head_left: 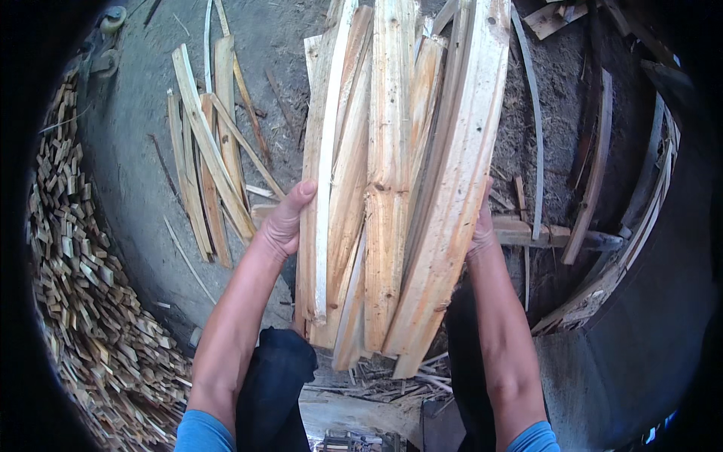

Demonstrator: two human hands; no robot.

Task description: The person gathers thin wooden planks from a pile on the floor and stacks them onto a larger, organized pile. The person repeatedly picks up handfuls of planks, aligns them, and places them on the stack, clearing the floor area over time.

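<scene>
A bundle of rough-sawn wooden boards [388, 233] lies lengthwise between my two hands, in front of my knees. The boards are pale and knotty, some with jagged ends, and their far ends run past the top of the picture. My left hand [288, 220] grips the bundle's left side, thumb up along the edge and the other fingers hidden beneath. On the opposite side my right hand [482, 226] clasps the edge of a wide board, most of its fingers out of sight behind the wood.
Loose wood strips [213, 151] lie on the dusty ground at the left. A tall stack of cut wood pieces [98, 316] curves along the left rim. At the right are a crosswise timber [561, 235], more strips and a dark metal panel [640, 301]. Splinters [407, 388] litter the floor between my legs.
</scene>
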